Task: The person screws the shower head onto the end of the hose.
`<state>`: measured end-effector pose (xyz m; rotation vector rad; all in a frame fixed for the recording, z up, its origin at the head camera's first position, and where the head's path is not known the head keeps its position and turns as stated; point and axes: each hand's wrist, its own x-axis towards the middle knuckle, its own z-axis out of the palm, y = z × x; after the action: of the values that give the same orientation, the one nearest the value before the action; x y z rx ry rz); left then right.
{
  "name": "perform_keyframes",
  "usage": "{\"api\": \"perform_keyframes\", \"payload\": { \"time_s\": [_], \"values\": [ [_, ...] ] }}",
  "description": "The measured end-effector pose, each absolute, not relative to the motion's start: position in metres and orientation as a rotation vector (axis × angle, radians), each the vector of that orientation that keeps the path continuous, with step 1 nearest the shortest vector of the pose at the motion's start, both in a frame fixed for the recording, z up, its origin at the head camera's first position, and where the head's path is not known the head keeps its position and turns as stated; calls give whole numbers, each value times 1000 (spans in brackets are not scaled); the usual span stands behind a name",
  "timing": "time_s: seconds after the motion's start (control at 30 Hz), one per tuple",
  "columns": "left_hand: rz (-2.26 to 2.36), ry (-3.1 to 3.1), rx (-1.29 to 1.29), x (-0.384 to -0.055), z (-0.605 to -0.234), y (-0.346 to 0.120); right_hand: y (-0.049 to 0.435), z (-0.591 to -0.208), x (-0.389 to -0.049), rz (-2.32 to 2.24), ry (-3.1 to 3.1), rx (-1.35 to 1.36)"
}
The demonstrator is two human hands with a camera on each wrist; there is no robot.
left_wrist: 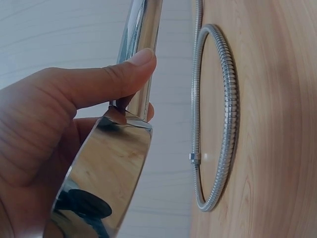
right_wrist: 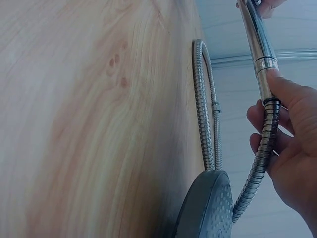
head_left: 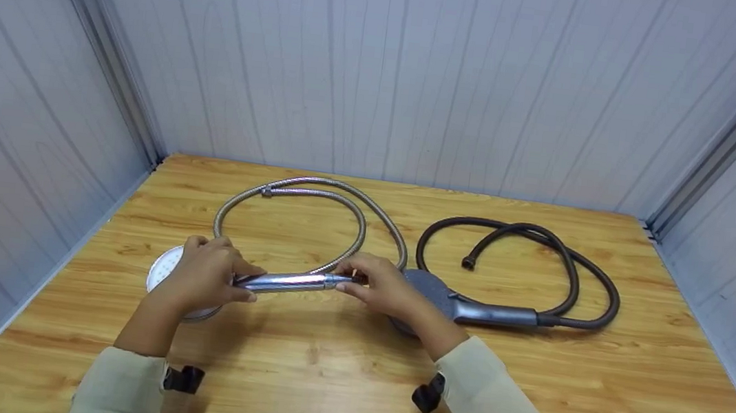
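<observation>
My left hand (head_left: 204,274) grips a chrome hand shower (head_left: 286,282) where its handle meets the head. Its thumb lies along the handle (left_wrist: 148,29) in the left wrist view. The pale round spray face (head_left: 163,268) shows partly from behind that hand. At the other end of the handle, my right hand (head_left: 379,287) pinches the chrome connector (right_wrist: 265,88) with thumb and fingers. A silver metal hose (right_wrist: 257,168) runs down from this connector past the fingers. The handle is held nearly level, above the table.
The silver hose loops over the wooden table (head_left: 319,395) behind my hands, its loose end nut (head_left: 266,191) at the back left. A dark grey hand shower (head_left: 498,314) lies right, partly under my right forearm, with a coiled black hose (head_left: 614,297). Panelled walls (head_left: 383,70) enclose three sides.
</observation>
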<state>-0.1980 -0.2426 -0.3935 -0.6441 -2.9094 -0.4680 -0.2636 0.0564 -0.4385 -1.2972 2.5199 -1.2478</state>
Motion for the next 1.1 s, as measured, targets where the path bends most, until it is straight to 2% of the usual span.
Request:
{"api": "perform_keyframes", "payload": {
  "time_s": [0.67, 1.1],
  "values": [
    [-474, -2901, -655, -199, -394, -242, 56, -441, -263, -1266, 2547, -1361],
    [-470, -2906, -644, -199, -393, -242, 57, -439, -263, -1216, 2535, -1262]
  ]
}}
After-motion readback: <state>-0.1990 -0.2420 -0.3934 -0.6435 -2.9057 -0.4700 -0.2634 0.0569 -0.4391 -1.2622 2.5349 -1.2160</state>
